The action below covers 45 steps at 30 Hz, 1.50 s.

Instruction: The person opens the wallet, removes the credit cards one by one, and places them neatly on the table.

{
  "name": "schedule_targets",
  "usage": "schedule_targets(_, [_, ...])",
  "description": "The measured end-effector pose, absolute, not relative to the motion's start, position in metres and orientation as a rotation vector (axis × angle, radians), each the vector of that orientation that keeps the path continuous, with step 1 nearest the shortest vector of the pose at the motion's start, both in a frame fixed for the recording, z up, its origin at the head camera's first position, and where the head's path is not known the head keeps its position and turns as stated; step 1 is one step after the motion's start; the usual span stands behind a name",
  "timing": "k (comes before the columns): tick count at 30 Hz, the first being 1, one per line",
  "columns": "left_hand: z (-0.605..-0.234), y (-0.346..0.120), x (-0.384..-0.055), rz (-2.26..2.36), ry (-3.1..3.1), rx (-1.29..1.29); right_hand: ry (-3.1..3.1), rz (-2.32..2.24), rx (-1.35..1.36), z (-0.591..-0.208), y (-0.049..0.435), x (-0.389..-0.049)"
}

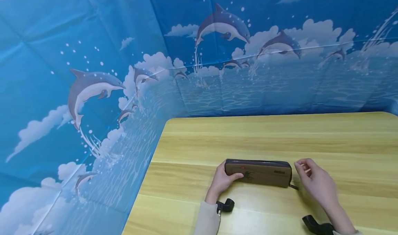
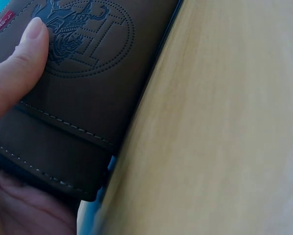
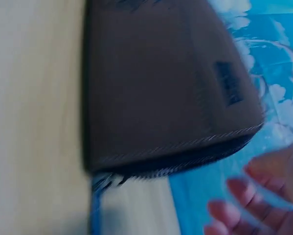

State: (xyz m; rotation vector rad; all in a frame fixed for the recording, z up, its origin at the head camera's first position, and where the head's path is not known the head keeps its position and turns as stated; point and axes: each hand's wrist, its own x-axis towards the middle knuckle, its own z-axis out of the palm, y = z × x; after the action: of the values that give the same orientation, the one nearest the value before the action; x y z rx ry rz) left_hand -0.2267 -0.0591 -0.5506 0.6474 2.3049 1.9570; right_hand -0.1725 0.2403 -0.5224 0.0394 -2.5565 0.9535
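A brown long wallet stands on its long edge on the table, with a zip running along its top. My left hand grips its left end, thumb across the front face. In the left wrist view that thumb lies over an embossed round emblem, beside a small red tag. A zip pull hangs at the wallet's lower right corner. My right hand is just off the right end, fingers loosely bent and holding nothing. In the right wrist view its fingertips are apart from the wallet.
The wooden table has rounded far corners. A blue cloth backdrop printed with dolphins and clouds rises behind it and along its left side. A black wrist camera mount sits at each wrist, such as the left mount.
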Motion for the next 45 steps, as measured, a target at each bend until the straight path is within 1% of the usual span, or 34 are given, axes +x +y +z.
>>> schedule_targets(6, [-0.552,-0.059,-0.225,1.994,2.283,0.656,-2.344,1.047,0.363,-0.513,0.232,-0.18])
schedule_targets(10, [-0.551,-0.059,-0.226,1.979,2.297,0.647,-2.377,1.239,0.433,-0.51,0.228,-0.181])
schedule_targets(15, [-0.55,-0.058,-0.226,1.972,2.296,0.636,-2.459,1.349,0.368,-0.51,0.225,-0.181])
schedule_targets(33, [-0.548,-0.058,-0.226,1.983,2.274,0.637,-2.525,1.271,0.034,-0.51,0.217,-0.186])
schedule_targets(41, [-0.578,-0.057,-0.238,1.969,2.283,0.632,-2.594,1.34,0.052,-0.504,0.219,-0.186])
schedule_targets(45, [-0.582,-0.058,-0.24,1.966,2.282,0.642,-2.623,1.356,0.055,-0.505,0.221,-0.186])
